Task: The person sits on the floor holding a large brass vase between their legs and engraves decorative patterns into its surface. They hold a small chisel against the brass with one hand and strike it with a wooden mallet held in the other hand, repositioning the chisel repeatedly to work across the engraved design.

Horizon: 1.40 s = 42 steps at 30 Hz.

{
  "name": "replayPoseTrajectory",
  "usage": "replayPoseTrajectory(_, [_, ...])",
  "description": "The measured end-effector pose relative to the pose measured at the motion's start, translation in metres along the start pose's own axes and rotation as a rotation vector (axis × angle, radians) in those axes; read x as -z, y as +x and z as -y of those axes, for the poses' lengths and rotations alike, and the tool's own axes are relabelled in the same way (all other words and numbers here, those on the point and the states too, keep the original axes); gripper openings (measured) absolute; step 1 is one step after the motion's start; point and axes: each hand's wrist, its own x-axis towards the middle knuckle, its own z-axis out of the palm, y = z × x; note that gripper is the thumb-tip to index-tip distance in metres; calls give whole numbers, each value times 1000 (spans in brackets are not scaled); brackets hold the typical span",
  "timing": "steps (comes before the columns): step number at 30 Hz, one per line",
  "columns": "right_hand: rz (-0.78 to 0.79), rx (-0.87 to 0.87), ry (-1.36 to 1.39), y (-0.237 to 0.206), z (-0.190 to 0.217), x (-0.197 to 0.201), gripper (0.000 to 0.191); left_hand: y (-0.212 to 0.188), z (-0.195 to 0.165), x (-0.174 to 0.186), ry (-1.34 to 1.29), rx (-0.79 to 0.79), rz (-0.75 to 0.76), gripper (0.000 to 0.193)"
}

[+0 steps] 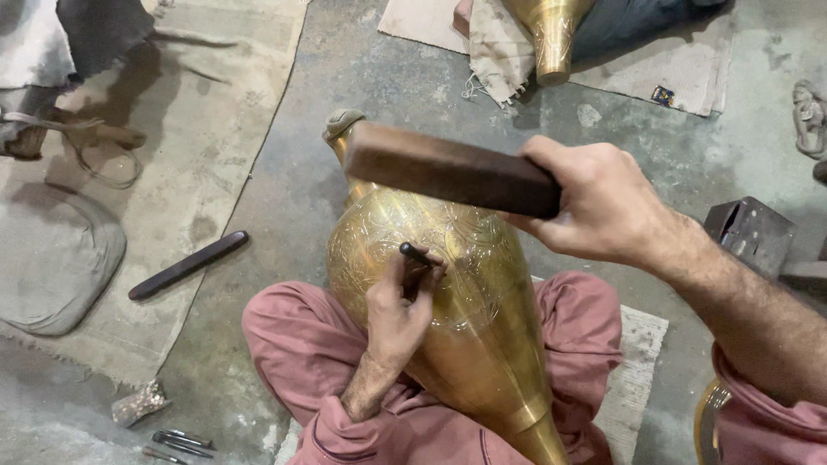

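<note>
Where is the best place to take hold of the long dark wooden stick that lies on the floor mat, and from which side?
Grip the long dark wooden stick around its middle, coming from above. It lies flat and slanted on the floor mat, with bare mat on both long sides, so fingers can probably close across its narrow width.

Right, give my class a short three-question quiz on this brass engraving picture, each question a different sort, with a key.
1. True or false: the right hand holds a wooden mallet raised above the vase.
2. The left hand sets a chisel against: A the floor, B the vase, C the knee.
3. Fill in: a dark stick lies on the ___ to the person's left.

Key: 1 true; 2 B; 3 mat.
</note>
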Motion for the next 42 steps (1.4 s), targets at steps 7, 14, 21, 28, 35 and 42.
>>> replayPoseTrajectory(7, [100, 128, -188, 17, 22, -3, 25, -5, 4, -2, 61, -68, -37, 21])
replayPoseTrajectory(14, [197, 200, -435, 17, 44, 0, 24, -13, 6, -9, 17, 42, -87, 27])
replayPoseTrajectory(21, [103, 268, -481, 7, 60, 2, 13, -24, 5, -10, -28, 33, -139, 33])
replayPoseTrajectory(28, [57, 260, -414, -8, 59, -2, 11, -24, 11, -16, -106, -28, -164, 27])
replayPoseTrajectory(35, [-122, 9, -126, -35, 1, -20, 32, -9, 10, -4, -311, 71, -130, 26])
replayPoseTrajectory(42, [177, -310, 13, -56, -65, -92, 40, 34, 15, -1, 50, -55, 258, 42])
